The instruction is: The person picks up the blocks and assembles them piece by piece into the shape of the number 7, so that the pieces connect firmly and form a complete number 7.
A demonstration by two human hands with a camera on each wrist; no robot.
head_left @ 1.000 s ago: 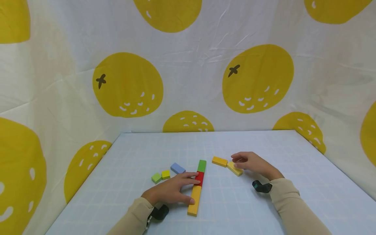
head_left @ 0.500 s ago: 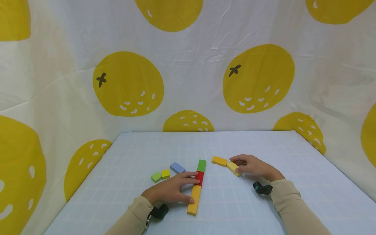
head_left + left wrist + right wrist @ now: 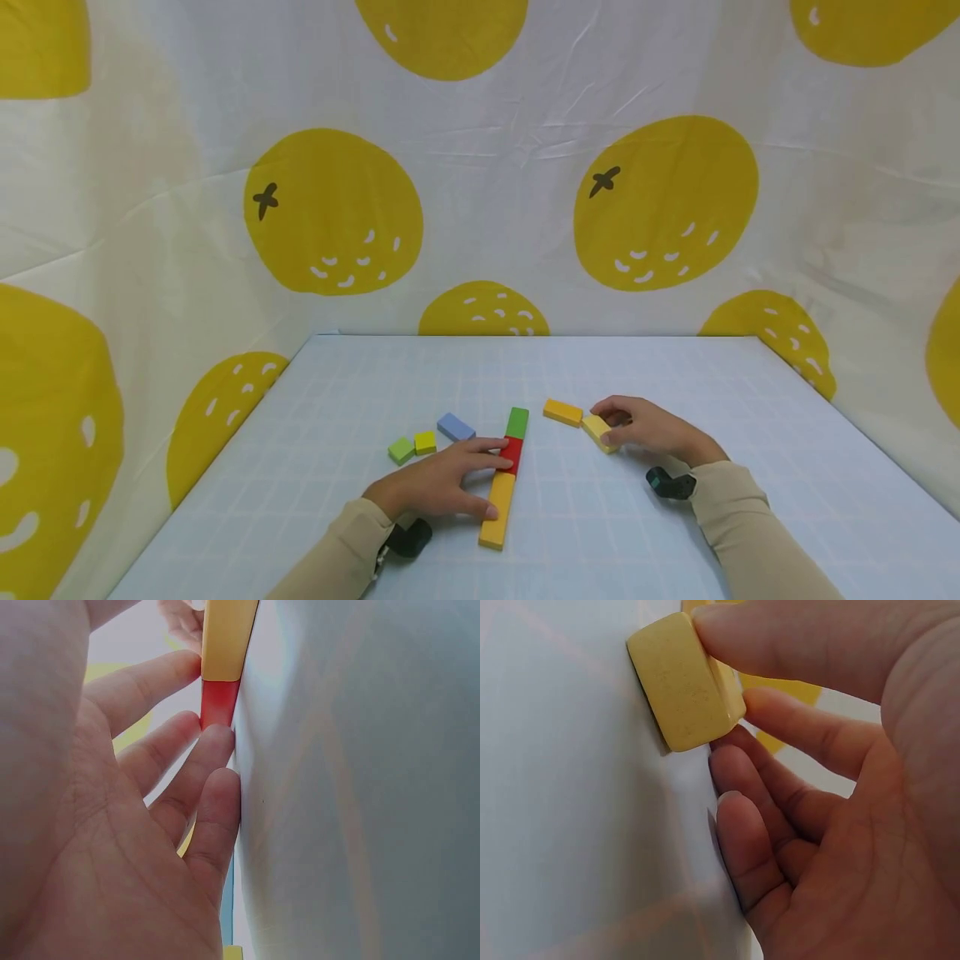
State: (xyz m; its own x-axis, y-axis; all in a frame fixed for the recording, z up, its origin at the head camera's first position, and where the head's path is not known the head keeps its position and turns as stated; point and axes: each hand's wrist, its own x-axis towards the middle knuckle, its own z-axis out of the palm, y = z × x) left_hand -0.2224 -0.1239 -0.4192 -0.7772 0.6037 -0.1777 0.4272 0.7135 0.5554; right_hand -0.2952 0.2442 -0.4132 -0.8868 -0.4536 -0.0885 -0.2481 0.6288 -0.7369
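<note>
left hand spread along a row, right hand pinching a pale block

at the left of the pale, grid-patterned tabletop [image 3: 637, 542], a small light-green square block [image 3: 401, 451] lies just beside a small bright-yellow square block [image 3: 425, 442]; next comes a smooth blue oblong block [image 3: 455, 427], set at a slant. the left hand [image 3: 435, 485] spreads its fingers apart, thumb on a long orange block [image 3: 497, 510] and fingertips at a red oblong block [image 3: 512, 454], clamped on neither. those two run end to end with a green oblong block [image 3: 517, 422] at the far end; the light, spread touch seems meant to steady the line. farther right, a flat orange-yellow oblong block [image 3: 562, 412] lies slanted. well apart from the left hand, the right hand [image 3: 654, 432] pinches a smooth pale-yellow oblong block [image 3: 597, 430] between thumb and index finger, presumably to control its angle. that block is low at the tabletop; whether its corner touches the orange-yellow one, i cannot tell.
</note>
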